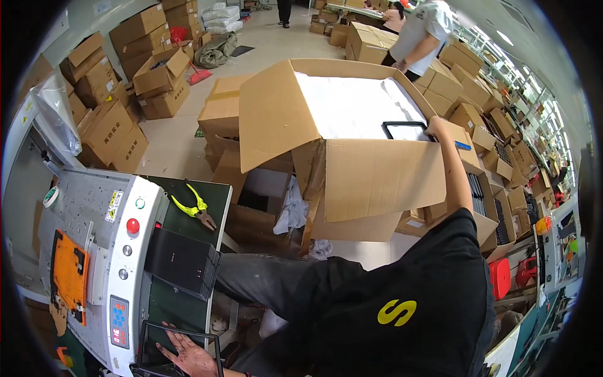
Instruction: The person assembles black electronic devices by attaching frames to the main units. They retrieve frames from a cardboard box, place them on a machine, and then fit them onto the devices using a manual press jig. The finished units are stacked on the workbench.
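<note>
Reaching into the big open cardboard box, right hand grips the corner of a thin black rectangular frame lying on white packing sheets at the box's top; fingers closed on its edge. Left hand lies flat, fingers spread wide, on a second black frame on the machine's green bed, bottom left. Yellow-handled pliers sit further up the bed, near a black housing. Control panel with red button alongside.

The right hand is half hidden behind the big carton's wall.
</note>
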`<state>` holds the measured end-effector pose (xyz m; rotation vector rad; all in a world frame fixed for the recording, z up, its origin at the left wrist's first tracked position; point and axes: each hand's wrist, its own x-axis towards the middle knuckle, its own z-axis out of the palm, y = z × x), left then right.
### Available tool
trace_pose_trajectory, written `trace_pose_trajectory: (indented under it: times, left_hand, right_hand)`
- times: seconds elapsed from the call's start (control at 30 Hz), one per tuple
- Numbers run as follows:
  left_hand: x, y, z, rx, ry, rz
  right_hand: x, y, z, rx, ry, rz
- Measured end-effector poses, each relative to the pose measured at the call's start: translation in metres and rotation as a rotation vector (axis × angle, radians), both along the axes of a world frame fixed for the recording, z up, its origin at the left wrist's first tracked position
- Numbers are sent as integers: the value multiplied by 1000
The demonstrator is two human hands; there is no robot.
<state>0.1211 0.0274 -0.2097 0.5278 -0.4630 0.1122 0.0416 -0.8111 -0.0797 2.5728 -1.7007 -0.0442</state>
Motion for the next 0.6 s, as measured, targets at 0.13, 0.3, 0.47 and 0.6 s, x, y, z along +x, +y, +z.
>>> trace_pose_trajectory:
  times: [0.13,0.3,0.47,0.6]
  left_hand:
    - [5,-2,-1,-85,-19,-107]
    - [-2,-10,7,-135,294,207]
    - [4,-8,-6,-66,113,64]
    - [-3,-6,-4,-35,106,109]
  right_hand:
    - [-17,-5,11,-243,45,113]
    - [4,29,32,-407,-179,108]
    - [25,32,100,66,-596,341]
    - [111,157,186,65,-496,881]
